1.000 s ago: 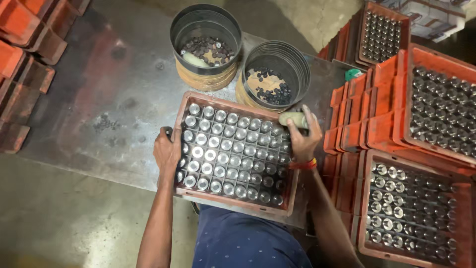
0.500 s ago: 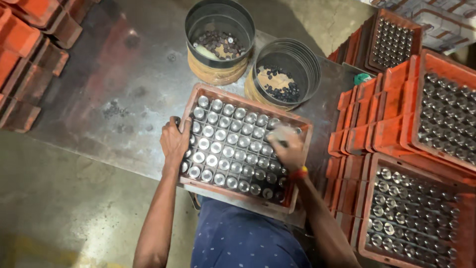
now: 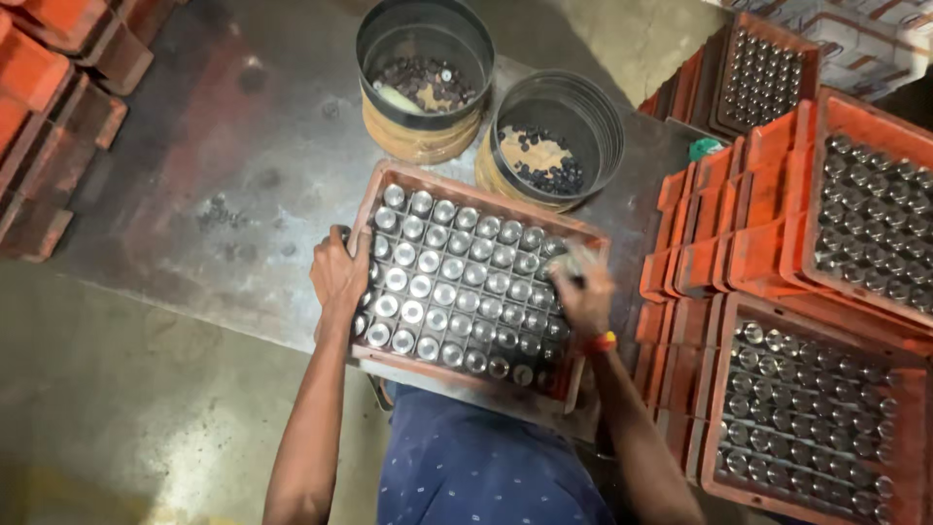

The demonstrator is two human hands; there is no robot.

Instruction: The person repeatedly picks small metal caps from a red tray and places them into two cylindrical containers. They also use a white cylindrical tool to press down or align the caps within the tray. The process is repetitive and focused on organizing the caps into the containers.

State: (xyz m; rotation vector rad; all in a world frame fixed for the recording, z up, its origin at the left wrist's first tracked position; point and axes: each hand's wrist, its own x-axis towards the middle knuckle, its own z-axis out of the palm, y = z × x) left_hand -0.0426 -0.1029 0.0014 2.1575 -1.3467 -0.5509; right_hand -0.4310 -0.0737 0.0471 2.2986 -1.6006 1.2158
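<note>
An orange crate (image 3: 457, 188) filled with rows of small shiny metal cylinders (image 3: 442, 282) lies on the dark metal table in front of me. My left hand (image 3: 338, 275) grips the crate's left wall, fingers curled over the rim. My right hand (image 3: 581, 290) rests over the cylinders at the crate's right side, holding a pale cloth-like wad that is blurred. Two round black tins stand just beyond the crate: the far one (image 3: 424, 60) and the right one (image 3: 556, 131), both holding small dark parts.
Stacks of orange crates (image 3: 758, 253) packed with more metal cylinders stand at the right, one (image 3: 812, 418) near my right elbow. Empty orange crates (image 3: 58, 87) are piled at the upper left. Loose small parts (image 3: 222, 209) lie on the table (image 3: 194, 146).
My right hand has moved from the crate's upper right corner down over the cylinders on its right side. My left hand stays on the left wall. The view has shifted slightly.
</note>
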